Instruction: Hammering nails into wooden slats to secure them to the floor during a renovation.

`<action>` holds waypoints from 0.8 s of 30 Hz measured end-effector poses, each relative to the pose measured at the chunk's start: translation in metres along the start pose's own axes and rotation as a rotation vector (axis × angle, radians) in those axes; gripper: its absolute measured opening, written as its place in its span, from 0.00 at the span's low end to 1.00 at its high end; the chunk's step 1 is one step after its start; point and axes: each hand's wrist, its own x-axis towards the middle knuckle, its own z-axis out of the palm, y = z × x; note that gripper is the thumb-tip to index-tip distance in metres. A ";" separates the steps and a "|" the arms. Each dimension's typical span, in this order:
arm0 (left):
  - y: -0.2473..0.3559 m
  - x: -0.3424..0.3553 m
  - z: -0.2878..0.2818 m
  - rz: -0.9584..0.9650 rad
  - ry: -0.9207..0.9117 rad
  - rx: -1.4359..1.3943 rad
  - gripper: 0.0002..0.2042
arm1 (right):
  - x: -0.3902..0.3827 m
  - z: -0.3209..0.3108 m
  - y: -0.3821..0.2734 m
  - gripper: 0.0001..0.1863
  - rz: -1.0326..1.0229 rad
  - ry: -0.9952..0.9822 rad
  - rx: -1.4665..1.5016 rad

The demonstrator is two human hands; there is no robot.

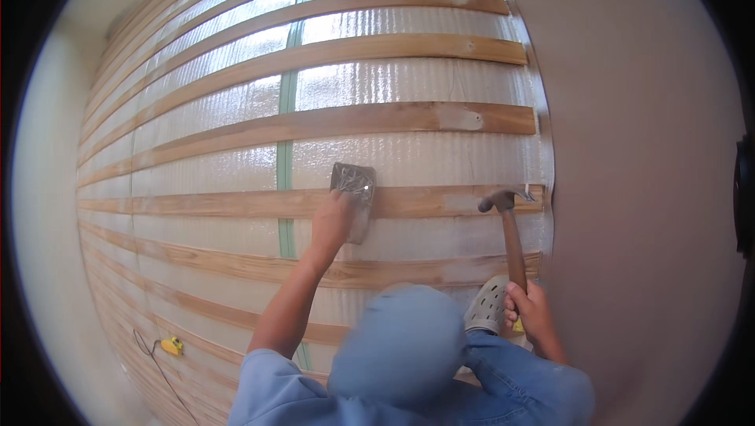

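Note:
My right hand (535, 312) is wrapped round the wooden handle of a claw hammer (513, 245). The hammer's dark head lies over the right end of a wooden slat (440, 201); whether it touches the wood I cannot tell. A grey, worn-looking open container (363, 218) sits across the same slat, left of the hammer, with several nails (355, 180) in its far part. My left hand (333, 218) reaches into that container, its fingers bunched together at the nails. The fingertips are partly hidden, so what they pinch does not show.
Parallel slats (338, 121) run across shiny translucent sheeting (409, 159), crossed by a green strip (285, 163). A plain brownish surface (629, 151) borders them on the right. My pale clog (487, 304) is beside the hammer handle. A yellow tool (171, 346) and dark cord (161, 367) lie lower left.

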 end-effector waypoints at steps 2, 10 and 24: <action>-0.012 0.003 -0.003 -0.059 -0.032 -0.036 0.12 | 0.020 0.006 -0.001 0.14 0.003 -0.058 -0.015; -0.006 0.012 -0.042 -0.097 -0.306 -0.277 0.07 | 0.079 0.022 0.015 0.15 -0.068 -0.138 0.066; 0.118 0.194 0.035 0.649 -0.310 -0.076 0.07 | 0.159 -0.022 0.040 0.22 -0.297 0.135 -0.271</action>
